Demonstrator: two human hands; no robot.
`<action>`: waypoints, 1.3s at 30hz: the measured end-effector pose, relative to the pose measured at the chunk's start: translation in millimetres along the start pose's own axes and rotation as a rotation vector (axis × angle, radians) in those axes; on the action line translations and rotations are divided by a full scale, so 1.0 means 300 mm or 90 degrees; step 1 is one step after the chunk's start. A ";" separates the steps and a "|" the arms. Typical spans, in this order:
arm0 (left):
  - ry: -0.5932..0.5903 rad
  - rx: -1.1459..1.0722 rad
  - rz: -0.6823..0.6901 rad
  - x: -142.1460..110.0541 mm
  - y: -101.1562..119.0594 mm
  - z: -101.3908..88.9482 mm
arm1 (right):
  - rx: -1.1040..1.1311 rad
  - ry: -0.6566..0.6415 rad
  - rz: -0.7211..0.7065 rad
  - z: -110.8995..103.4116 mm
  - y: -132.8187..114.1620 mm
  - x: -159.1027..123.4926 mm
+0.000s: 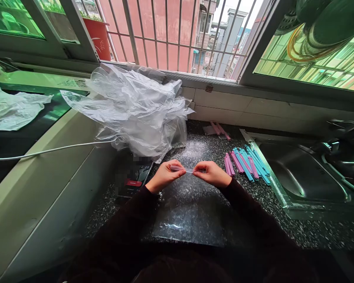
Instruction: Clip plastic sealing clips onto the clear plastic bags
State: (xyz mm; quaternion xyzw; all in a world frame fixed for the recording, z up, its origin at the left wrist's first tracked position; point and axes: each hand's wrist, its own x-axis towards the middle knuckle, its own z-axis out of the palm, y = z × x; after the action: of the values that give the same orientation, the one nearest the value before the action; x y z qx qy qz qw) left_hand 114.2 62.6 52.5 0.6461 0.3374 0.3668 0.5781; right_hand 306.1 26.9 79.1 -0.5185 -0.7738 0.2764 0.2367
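A clear plastic bag (191, 224) hangs from my fingers over the dark speckled countertop, its lower edge towards me. My left hand (166, 175) pinches the upper edge of the bag on the left. A short distance away, my right hand (211, 173) pinches the same edge. Between the two hands a narrow strip of the plastic is drawn taut. Just right of my right hand lies a group of pink and blue plastic strips (245, 163), resembling bag sealing clips. A phone (135, 179) with a lit screen reading 2:08 rests by my left wrist.
A big heap of crumpled clear plastic bags (141, 106) fills the back left of the counter. More pink strips (220, 129) lie near the tiled wall. To the right is a metal sink (295, 169); a white cable (53, 149) crosses at left. Behind stands a barred window.
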 end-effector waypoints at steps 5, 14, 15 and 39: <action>0.010 -0.001 -0.014 0.002 0.001 0.001 | -0.041 0.030 -0.056 0.007 0.000 0.003; -0.001 -0.006 -0.022 -0.002 0.003 0.007 | -0.072 0.068 -0.109 0.021 0.002 0.004; 0.002 -0.006 -0.017 -0.003 0.003 0.009 | -0.072 0.069 -0.108 0.021 0.001 0.004; -0.052 0.572 0.276 0.038 0.096 0.007 | -0.213 0.045 -0.145 -0.062 -0.007 -0.010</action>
State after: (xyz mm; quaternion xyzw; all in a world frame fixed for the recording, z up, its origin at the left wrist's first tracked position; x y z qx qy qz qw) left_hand 122.2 68.3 81.9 0.9003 0.2974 0.2712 0.1656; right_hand 318.0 27.0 94.0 -0.4690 -0.8537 0.0970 0.2043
